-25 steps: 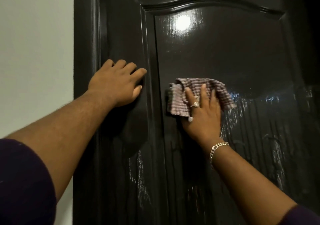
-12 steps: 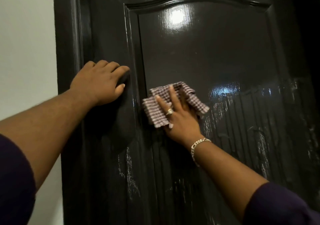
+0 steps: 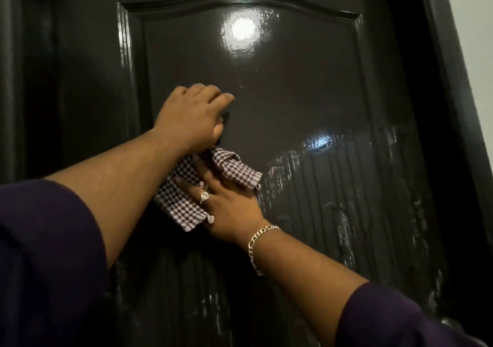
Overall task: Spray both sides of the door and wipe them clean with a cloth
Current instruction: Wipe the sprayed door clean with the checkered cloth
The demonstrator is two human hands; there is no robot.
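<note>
**Cloth pressed to a wet door, streaks left to catch**

The right hand [image 3: 229,210] lies flat, its fingers [image 3: 186,184] straight and spread a little, pressing a checked cloth [image 3: 181,200] against the dark glossy door [image 3: 293,93]. The cloth is crumpled, one corner folded up past the fingertips, and it sits on the raised centre panel, just below the left hand [image 3: 192,117]. That hand rests knuckles-up on the same panel, its fingers [image 3: 213,98] bent so the tips touch the paint; it holds nothing. The left forearm crosses over part of the cloth.

Judged risks from here: the cloth is only pressed, not gripped, so a quick stroke could let it slide out from under the palm or bunch up further and wipe less. Wet runs streak the panel to the right of and below the cloth; if left, they could dry as marks. The left fingertips may leave fresh prints on the gloss. Leaning on the door could swing it, if it is unlatched; that cannot be told.

Counted: two hands, one cloth, one door with one arched panel in view, one ring [image 3: 204,196] and one bracelet [image 3: 256,248] on the right arm, two dark sleeves. No spray bottle is in view.
</note>
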